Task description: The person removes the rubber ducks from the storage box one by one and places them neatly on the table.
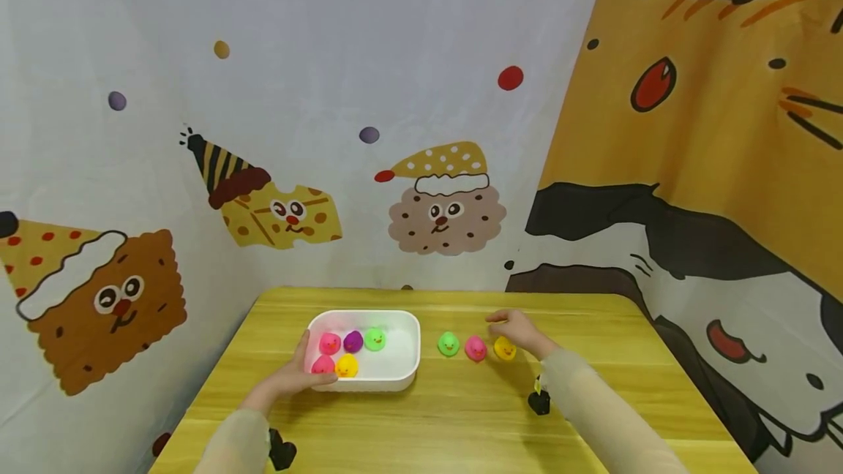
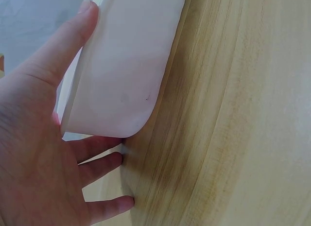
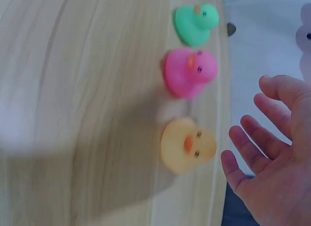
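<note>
At the near left corner of a white plastic box (image 1: 395,385), my left hand (image 1: 290,379) holds on. The thumb (image 2: 73,36) lies along the front rim and the other fingers (image 2: 99,167) reach round the left end. Inside the box sit several toy ducks: pink, purple, green and a yellow one (image 1: 346,366). My right hand (image 1: 516,329) hovers just beyond a second yellow duck (image 3: 182,146), holding nothing, its fingers loosely bent and apart. To that duck's left stand a pink duck (image 3: 187,73) and a green duck (image 3: 192,26) in a row.
The box and ducks stand on a wood-grain table (image 1: 408,437). Behind it hangs a white cloth (image 1: 316,35) printed with cartoon figures, close to the table's back edge. Dark wrist-worn pieces (image 1: 538,402) hang below both sleeves.
</note>
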Action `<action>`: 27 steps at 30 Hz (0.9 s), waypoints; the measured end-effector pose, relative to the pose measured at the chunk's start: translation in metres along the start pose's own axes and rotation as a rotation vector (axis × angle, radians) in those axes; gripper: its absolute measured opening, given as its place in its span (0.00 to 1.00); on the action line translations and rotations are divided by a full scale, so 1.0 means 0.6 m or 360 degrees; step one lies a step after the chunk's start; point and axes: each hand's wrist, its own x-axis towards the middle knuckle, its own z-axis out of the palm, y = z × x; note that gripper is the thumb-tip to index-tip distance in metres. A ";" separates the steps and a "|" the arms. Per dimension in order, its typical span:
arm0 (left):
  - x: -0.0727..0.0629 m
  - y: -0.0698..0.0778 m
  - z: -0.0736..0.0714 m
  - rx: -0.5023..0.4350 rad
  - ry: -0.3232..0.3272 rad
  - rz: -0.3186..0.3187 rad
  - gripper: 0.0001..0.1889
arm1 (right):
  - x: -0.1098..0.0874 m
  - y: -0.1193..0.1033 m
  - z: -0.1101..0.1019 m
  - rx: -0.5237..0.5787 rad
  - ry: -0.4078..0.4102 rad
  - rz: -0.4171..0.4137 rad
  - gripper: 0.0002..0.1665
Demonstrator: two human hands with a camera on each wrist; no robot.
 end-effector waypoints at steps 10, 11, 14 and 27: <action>-0.001 -0.005 -0.002 -0.0031 0.0001 0.0000 0.65 | 0.034 -0.064 0.043 0.0103 -0.0045 -0.0067 0.15; -0.001 -0.005 -0.003 -0.0032 0.0003 0.0006 0.65 | 0.038 -0.071 0.047 0.0104 -0.0054 -0.0085 0.15; 0.000 -0.008 -0.004 -0.0032 0.0003 0.0034 0.65 | 0.047 -0.093 0.060 0.0124 -0.0083 -0.0129 0.16; 0.002 -0.010 0.001 -0.0033 0.0009 0.0075 0.67 | 0.076 -0.160 0.116 0.0196 -0.0209 -0.0222 0.18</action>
